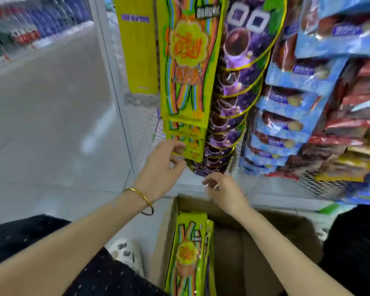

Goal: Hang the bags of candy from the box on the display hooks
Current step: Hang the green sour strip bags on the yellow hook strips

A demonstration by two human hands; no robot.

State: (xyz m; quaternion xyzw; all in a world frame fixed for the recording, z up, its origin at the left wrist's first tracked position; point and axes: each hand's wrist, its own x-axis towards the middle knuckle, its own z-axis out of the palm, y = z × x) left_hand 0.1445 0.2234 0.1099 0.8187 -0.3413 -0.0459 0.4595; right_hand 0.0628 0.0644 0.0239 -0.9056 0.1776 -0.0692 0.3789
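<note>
A column of yellow-green candy bags (185,67) with rainbow stripes hangs on the wire display rack. My left hand (162,167), with a gold bangle at the wrist, touches the bottom edge of the lowest hanging bags, fingers curled against them. My right hand (224,191) hovers just below the purple bags, fingers loosely bent with nothing in them. Below my hands an open cardboard box (254,242) stands on the floor. A few of the same yellow-green bags (188,253) stand upright along its left side.
Purple candy bags (239,82) hang right of the yellow-green column, then blue bags (291,103) and red ones (355,107). A plain yellow bag (137,45) hangs at the left. The white wire rack (143,129) backs them. Grey aisle floor (51,103) stretches left.
</note>
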